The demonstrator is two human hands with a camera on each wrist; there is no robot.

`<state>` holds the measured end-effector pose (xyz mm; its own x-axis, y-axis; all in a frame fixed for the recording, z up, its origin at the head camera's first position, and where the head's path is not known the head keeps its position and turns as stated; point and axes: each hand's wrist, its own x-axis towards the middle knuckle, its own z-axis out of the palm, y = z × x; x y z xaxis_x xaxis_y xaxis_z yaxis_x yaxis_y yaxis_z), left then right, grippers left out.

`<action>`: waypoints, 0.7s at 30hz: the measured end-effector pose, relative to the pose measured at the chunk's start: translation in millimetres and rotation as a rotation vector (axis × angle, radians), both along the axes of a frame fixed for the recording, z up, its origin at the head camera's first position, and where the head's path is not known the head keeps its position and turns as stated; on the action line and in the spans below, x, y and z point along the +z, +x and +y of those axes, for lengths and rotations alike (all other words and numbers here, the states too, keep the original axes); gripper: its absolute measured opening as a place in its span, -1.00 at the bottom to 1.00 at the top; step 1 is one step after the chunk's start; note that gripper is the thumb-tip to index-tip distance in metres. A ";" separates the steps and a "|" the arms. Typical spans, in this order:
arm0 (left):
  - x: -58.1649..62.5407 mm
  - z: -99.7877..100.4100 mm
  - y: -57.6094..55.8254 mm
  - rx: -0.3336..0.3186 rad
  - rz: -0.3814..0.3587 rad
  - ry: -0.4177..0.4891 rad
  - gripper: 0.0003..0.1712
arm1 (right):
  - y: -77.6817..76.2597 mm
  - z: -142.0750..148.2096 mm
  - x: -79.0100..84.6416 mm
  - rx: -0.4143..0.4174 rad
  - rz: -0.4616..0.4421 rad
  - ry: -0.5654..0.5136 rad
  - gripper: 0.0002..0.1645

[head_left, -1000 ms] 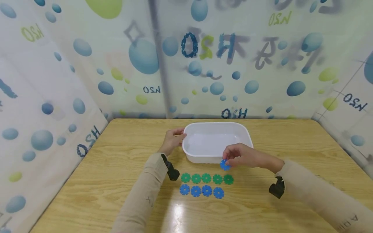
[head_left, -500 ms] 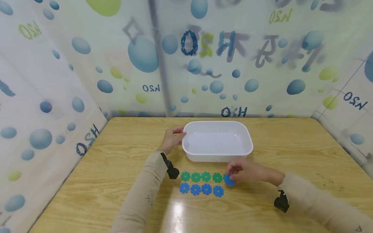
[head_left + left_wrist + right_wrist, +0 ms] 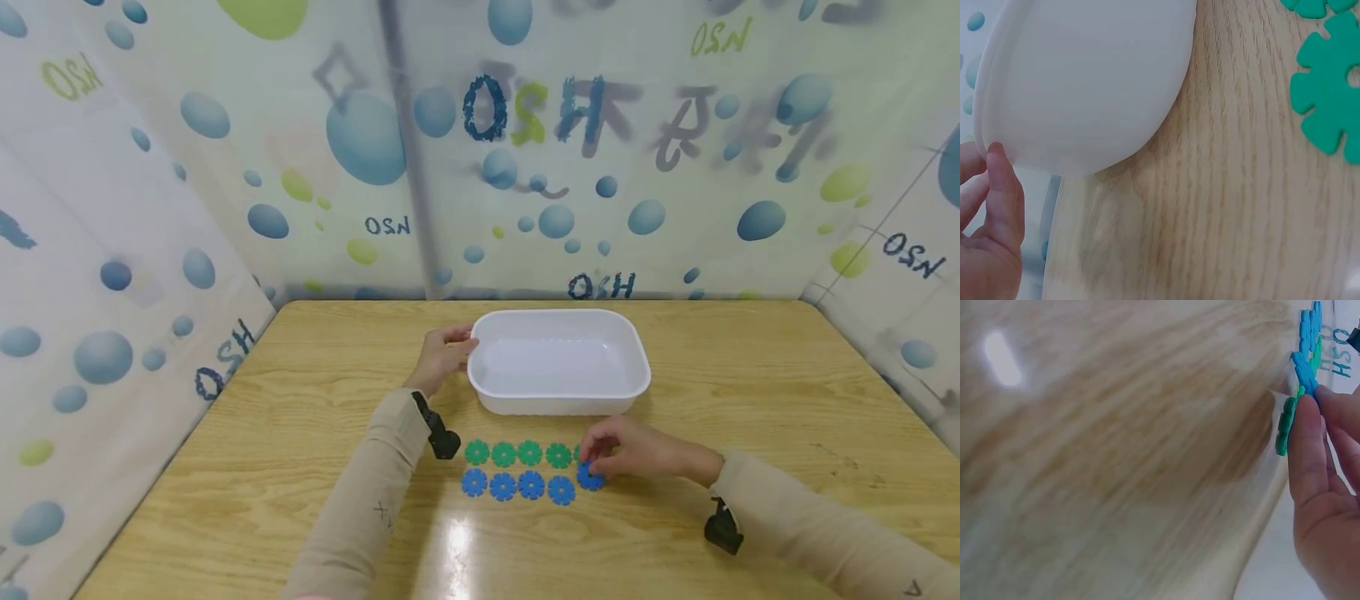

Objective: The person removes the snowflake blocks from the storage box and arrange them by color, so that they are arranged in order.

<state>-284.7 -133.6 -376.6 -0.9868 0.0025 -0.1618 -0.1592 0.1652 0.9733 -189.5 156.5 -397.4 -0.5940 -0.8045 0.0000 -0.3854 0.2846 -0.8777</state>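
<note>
My right hand (image 3: 630, 448) pinches a blue notched plastic disc (image 3: 590, 477) between thumb and fingertips, at the right end of a row of blue discs (image 3: 531, 485). In the right wrist view that blue disc (image 3: 1305, 372) is tilted, and a green disc (image 3: 1285, 427) shows beside the fingers. Above the blue row lies a row of green discs (image 3: 529, 453), its rightmost one mostly hidden by my right hand. My left hand (image 3: 441, 358) holds the left end of a white plastic basin (image 3: 558, 406), thumb and fingers at its rim in the left wrist view.
The basin stands behind the disc rows on a wooden table (image 3: 360, 350). Printed curtains (image 3: 480, 192) hang along the table's back and sides. A black wrist strap (image 3: 442, 437) is on the left sleeve, another strap (image 3: 723, 529) on the right one.
My right hand has brought the blue disc from the basin's front edge toward me, down to the end of the blue row. My left hand has stayed at the basin.
</note>
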 end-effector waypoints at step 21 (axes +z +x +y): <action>1.6 0.6 0.6 0.001 -0.009 -0.005 -0.63 | 8.9 -1.3 1.7 -0.026 0.097 0.060 -0.92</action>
